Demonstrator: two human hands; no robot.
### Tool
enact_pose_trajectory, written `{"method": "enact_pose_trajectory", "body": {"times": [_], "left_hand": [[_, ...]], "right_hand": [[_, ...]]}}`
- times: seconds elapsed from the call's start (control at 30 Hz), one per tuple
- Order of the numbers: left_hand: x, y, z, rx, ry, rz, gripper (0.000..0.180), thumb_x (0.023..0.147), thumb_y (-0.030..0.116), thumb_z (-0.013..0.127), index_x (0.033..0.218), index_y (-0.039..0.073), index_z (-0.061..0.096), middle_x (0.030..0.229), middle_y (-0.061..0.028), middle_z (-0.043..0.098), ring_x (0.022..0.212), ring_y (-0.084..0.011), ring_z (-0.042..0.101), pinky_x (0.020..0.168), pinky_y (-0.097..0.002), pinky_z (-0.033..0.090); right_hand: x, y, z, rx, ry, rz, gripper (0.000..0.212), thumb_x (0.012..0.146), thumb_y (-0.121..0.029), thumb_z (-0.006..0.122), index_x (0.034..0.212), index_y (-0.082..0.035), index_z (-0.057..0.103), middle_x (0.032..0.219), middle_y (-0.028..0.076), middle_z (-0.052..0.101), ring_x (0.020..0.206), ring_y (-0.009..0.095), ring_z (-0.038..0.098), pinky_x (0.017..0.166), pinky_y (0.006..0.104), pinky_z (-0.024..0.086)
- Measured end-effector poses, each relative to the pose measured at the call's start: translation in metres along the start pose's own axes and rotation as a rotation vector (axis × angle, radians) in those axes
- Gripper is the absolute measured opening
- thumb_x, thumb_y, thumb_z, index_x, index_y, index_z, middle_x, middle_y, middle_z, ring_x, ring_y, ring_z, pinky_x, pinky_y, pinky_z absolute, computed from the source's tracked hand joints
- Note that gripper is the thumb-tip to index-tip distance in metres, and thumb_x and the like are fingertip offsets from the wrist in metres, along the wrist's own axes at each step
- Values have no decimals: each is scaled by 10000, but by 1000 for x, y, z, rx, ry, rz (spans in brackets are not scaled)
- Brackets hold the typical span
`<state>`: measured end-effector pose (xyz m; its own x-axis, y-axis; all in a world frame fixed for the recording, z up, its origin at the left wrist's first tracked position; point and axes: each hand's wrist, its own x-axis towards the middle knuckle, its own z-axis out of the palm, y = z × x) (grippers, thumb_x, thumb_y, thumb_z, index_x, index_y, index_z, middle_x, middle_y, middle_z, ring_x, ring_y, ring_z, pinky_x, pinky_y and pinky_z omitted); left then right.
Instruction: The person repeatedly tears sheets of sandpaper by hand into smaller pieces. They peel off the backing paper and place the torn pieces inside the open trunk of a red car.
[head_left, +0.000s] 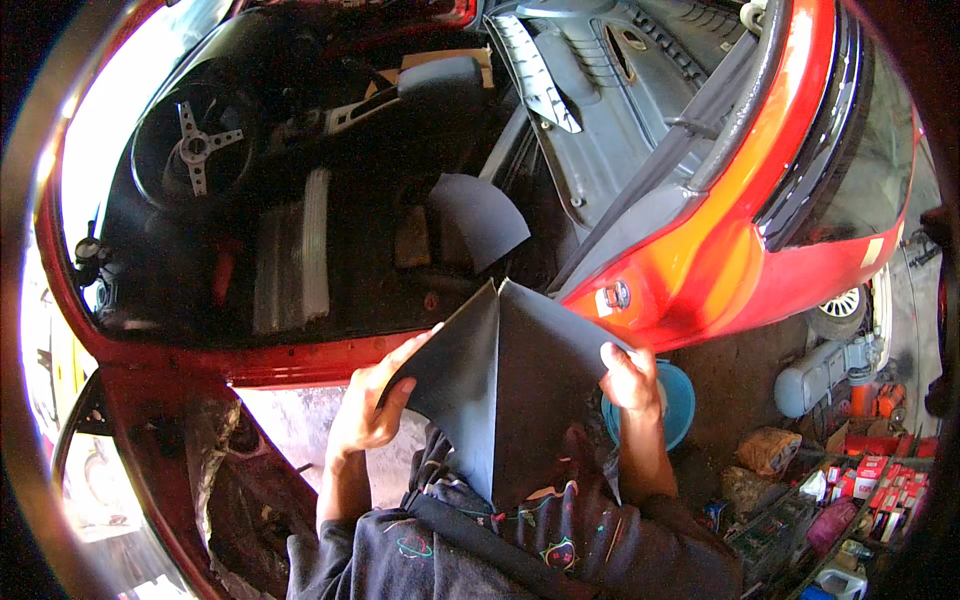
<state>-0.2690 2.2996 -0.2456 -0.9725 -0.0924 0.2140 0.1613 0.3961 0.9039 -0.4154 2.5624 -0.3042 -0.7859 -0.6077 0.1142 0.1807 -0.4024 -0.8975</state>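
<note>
A dark, thin panel (550, 390) with a lengthwise crease down its middle is held up in front of my chest. My left hand (372, 405) is closed on its left edge, fingers behind and thumb toward me. On the opposite edge, my right hand (632, 382) grips the panel with the thumb on the near face. The panel's top corner reaches toward the red car's open doorway. Beyond it, a loose grey sheet (485, 215) with a curved edge lies inside the car, touched by neither hand.
The car's red sill (320, 362) runs in front of me, its open door (165, 400) at left. Inside are a steering wheel (196, 147) and a grey armrest (440, 78). A blue bucket (680, 405), a grey tank (808, 380) and stacked small boxes (890, 500) stand at right.
</note>
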Motion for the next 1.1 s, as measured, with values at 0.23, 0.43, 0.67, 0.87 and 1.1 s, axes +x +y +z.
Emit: {"method": "enact_pose_trajectory", "body": {"times": [0.23,0.43,0.67,0.87,1.1], "left_hand": [[-4,-47,9,-737,-3,-7,620,750,129,665,1280,-31,385,1298,-165,435,1203,-259,406,1009,-373,290],[-16,-81,38,-1034,160,-161,558,759,62,650,1253,-4,399,1202,-113,500,1096,-229,481,937,-374,366],[-34,-51,20,-574,308,-194,330,868,93,509,1160,-61,497,1124,-127,558,1042,-204,509,912,-311,367],[-45,-43,20,-572,376,-134,368,871,88,499,1221,-14,451,1149,-105,536,1070,-200,484,937,-322,345],[-42,-65,29,-1153,236,-48,586,736,90,684,1248,3,412,1213,-121,491,1133,-267,457,954,-423,356]], "right_hand": [[-9,44,-6,352,164,58,532,774,-128,639,1228,24,406,1184,116,521,1090,242,488,937,386,361],[-10,59,5,622,159,289,459,877,-85,473,1310,-74,318,1176,88,504,1073,233,480,905,390,388],[-2,9,-15,-37,45,152,391,883,-127,476,1219,62,413,1207,136,495,1124,236,460,967,371,333],[-12,4,-11,96,143,71,484,840,-155,558,1233,70,386,1224,159,477,1137,261,447,979,404,316],[-17,41,-13,314,7,12,565,796,-178,629,1266,13,381,1154,85,531,1061,201,486,932,354,346]]}}
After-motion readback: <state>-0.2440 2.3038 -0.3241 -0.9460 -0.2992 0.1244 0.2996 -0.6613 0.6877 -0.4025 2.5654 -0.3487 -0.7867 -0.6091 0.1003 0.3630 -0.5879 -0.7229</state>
